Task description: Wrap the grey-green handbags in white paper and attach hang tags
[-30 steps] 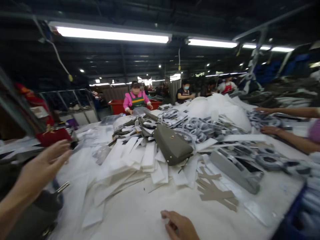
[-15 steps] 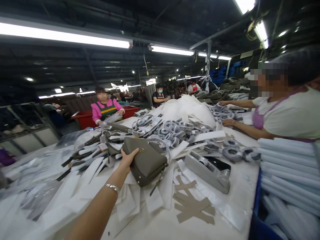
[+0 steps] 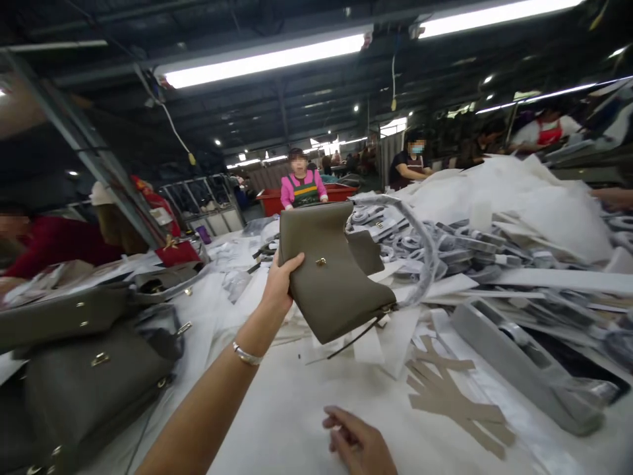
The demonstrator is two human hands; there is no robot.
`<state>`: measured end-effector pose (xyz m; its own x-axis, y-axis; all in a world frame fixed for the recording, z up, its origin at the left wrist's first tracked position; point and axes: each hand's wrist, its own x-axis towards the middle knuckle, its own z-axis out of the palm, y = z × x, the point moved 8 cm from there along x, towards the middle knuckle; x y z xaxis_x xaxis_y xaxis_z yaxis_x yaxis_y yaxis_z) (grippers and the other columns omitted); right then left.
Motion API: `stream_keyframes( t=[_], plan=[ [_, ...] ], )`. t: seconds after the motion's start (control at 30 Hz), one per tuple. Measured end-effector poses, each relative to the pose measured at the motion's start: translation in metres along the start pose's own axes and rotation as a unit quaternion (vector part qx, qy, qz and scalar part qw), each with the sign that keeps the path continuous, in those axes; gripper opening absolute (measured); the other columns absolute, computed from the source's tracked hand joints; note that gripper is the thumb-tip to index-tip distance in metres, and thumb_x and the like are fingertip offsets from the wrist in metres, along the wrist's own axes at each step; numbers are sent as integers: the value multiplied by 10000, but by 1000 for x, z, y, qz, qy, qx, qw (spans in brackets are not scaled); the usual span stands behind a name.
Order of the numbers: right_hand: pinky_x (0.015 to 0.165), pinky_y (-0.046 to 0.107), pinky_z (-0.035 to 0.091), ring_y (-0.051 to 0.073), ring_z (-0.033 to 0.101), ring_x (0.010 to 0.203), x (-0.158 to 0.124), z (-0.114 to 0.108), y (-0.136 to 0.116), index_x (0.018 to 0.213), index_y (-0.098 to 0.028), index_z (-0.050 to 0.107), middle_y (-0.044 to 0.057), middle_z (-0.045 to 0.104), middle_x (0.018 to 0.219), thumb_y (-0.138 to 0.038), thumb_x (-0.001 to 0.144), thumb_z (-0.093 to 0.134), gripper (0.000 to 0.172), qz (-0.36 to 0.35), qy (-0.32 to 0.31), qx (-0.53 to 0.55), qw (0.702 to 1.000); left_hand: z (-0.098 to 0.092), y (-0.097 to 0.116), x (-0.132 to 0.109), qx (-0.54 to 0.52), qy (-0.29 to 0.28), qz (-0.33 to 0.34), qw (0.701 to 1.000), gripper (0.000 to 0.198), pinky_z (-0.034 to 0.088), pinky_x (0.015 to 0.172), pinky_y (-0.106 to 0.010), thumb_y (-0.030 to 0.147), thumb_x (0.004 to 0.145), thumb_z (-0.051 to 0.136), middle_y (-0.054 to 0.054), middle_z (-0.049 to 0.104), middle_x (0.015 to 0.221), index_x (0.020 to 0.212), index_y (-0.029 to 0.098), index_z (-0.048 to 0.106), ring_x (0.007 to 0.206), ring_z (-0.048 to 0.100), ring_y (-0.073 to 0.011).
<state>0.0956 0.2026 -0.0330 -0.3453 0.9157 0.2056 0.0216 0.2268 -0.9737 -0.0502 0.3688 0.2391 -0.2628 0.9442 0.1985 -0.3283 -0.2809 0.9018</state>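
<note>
My left hand [image 3: 283, 284], with a silver bracelet on its wrist, grips the left edge of an olive-grey handbag [image 3: 329, 284]. The bag is raised above the table and tilted, its small gold clasp facing me. A plastic-wrapped handle [image 3: 422, 244] arches out from its right side, and a thin dark strap dangles below. My right hand [image 3: 359, 442] is low in the view, over the white tabletop [image 3: 291, 409]. Its fingers are loosely bent and somewhat apart, with nothing seen in them. Brown paper strips [image 3: 457, 402] lie to its right.
More olive-grey handbags [image 3: 93, 369] crowd the left side. To the right stands a grey open box [image 3: 529, 369]. Wrapped straps [image 3: 459, 247] and a heap of white sheets [image 3: 524, 198] are piled behind. A co-worker in pink [image 3: 301, 185] is across the table; others are farther off.
My left hand has lifted the handbag off the pile and turned it upright. My view has swung left, bringing in more handbags. My right hand has come into sight at the bottom.
</note>
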Motion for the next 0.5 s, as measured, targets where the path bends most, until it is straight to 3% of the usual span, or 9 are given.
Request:
stream_keyframes(
  t=[0.1,0.2,0.33,0.4,0.43,0.5],
  plan=[
    [932,428,565,282,676,1115,-2,-4,-24,1439,-292,481,145,637,1341,-695,851,582,720,23,40,133,990,-43,24,-55,-23,61,-17,998,457,606,833,-346,199,745,779,-90,748,1048,1180,166,642,915,720,-231],
    [1000,508,519,332,591,1258,-13,7,-56,1508,-318,358,152,550,1448,-790,751,608,926,16,44,261,964,-86,12,-130,-79,161,-85,980,368,611,863,-375,207,813,724,-124,745,1086,1166,128,660,981,721,-265],
    [1040,540,491,355,559,1290,-44,15,-90,1450,-250,473,160,598,1395,-721,852,538,764,94,22,303,948,-134,-23,-249,-117,303,-152,933,354,595,919,-377,265,839,717,-103,729,1177,1174,158,674,1111,684,-282],
    [1037,528,500,348,576,1272,-55,6,-95,1417,-218,524,153,632,1353,-707,898,474,714,152,19,270,951,-154,-44,-307,-102,335,-202,915,367,581,942,-344,307,818,756,-71,724,1205,1160,196,682,1143,672,-259],
    [1032,519,507,342,582,1267,-58,-3,-95,1407,-210,540,148,642,1343,-707,914,442,707,174,23,236,956,-160,-54,-331,-82,309,-235,918,361,577,945,-343,362,827,756,-73,724,1204,1144,201,693,1137,676,-257],
    [1037,505,508,325,577,1278,-60,-30,-91,1428,-218,524,133,626,1372,-690,936,411,691,198,42,132,970,-163,-66,-366,22,152,-285,946,454,590,919,-408,569,859,672,-107,746,1134,1103,190,727,1054,712,-291]
  ],
)
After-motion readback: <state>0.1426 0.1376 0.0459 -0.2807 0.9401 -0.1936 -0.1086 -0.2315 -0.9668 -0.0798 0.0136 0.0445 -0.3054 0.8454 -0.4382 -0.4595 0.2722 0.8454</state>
